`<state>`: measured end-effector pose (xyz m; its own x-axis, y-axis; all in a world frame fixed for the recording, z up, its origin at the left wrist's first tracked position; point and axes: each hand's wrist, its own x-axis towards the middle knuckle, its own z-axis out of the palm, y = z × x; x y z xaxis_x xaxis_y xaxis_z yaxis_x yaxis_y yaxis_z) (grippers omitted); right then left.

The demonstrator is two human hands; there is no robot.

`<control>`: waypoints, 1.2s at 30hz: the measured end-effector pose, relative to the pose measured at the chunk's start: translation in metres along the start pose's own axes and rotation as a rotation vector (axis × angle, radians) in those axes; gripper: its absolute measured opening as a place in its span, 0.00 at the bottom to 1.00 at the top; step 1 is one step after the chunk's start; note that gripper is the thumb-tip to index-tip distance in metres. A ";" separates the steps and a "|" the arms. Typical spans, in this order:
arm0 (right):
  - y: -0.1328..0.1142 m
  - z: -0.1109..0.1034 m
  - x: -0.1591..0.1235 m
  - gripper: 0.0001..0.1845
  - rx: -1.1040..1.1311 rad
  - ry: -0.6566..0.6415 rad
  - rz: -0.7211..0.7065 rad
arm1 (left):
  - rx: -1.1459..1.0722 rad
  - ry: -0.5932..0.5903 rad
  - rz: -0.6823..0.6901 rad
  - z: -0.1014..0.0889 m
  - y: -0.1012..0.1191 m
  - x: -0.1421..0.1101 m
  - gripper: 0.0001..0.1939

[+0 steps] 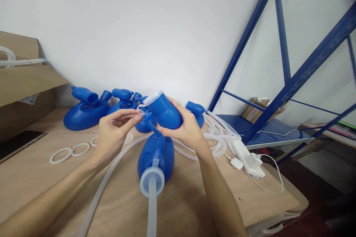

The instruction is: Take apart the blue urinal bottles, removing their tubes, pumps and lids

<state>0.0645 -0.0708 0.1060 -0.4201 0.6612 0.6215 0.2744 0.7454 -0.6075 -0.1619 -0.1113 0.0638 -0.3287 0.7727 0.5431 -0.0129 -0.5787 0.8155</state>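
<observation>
My right hand (185, 124) is wrapped around a blue plastic cup-shaped piece (165, 111), held tilted. A translucent white ring (154, 98) sits around its upper left end, with a small strap (141, 110) at its side. My left hand (116, 129) pinches this strap between thumb and fingertips. Below my hands a blue bottle (156, 155) lies on the table, its translucent white cap (152, 181) facing me. From that cap a translucent hose (152, 211) runs toward me. Another hose (111, 170) curves past the bottle's left side.
Several blue bottles (86, 114) stand along the wall. White rings (61, 155) and a phone (19, 144) lie at left, near a cardboard box (27, 81). Coiled hoses (219, 140), a power strip (247, 155) and a blue metal rack (278, 111) are at right.
</observation>
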 end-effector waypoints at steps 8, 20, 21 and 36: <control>-0.004 -0.006 0.001 0.52 0.156 -0.087 0.065 | -0.016 -0.145 0.027 -0.013 0.007 0.011 0.10; -0.010 -0.002 -0.003 0.51 0.105 -0.070 0.070 | 0.070 -0.176 0.039 -0.013 0.023 0.014 0.15; -0.011 -0.002 -0.004 0.51 0.074 -0.055 0.068 | 0.087 -0.175 0.040 -0.012 0.025 0.013 0.15; -0.014 -0.002 -0.012 0.47 -0.342 0.023 -0.238 | 0.163 -0.240 -0.006 -0.010 0.024 0.012 0.15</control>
<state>0.0672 -0.0888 0.1083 -0.4881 0.4658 0.7381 0.4454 0.8602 -0.2483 -0.1755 -0.1178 0.0879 -0.0958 0.8268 0.5542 0.1446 -0.5393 0.8296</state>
